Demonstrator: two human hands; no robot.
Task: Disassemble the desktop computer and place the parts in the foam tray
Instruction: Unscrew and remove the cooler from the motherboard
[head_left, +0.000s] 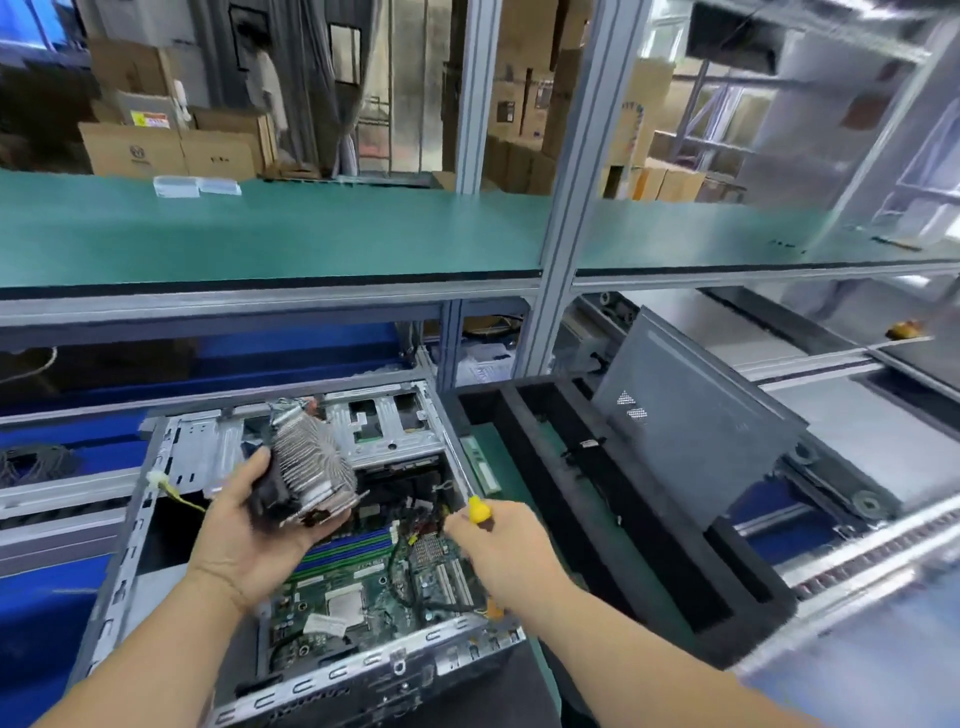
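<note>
Left hand (249, 525) gripped heatsink cooler (306, 470) over open computer case (130, 561), right hand (498, 545) clutched yellow screwdriver (478, 506); foam tray (649, 561) at 3 o'clock held side panel (696, 431).

left hand (249, 525): palm up, fingers and thumb curled round heatsink cooler (311, 467), lifted, forearm entering from lower left | right hand (498, 545): knuckles up, fist closed on yellow-handled screwdriver (479, 509), forearm entering from lower right | hands near each other, not touching
</note>
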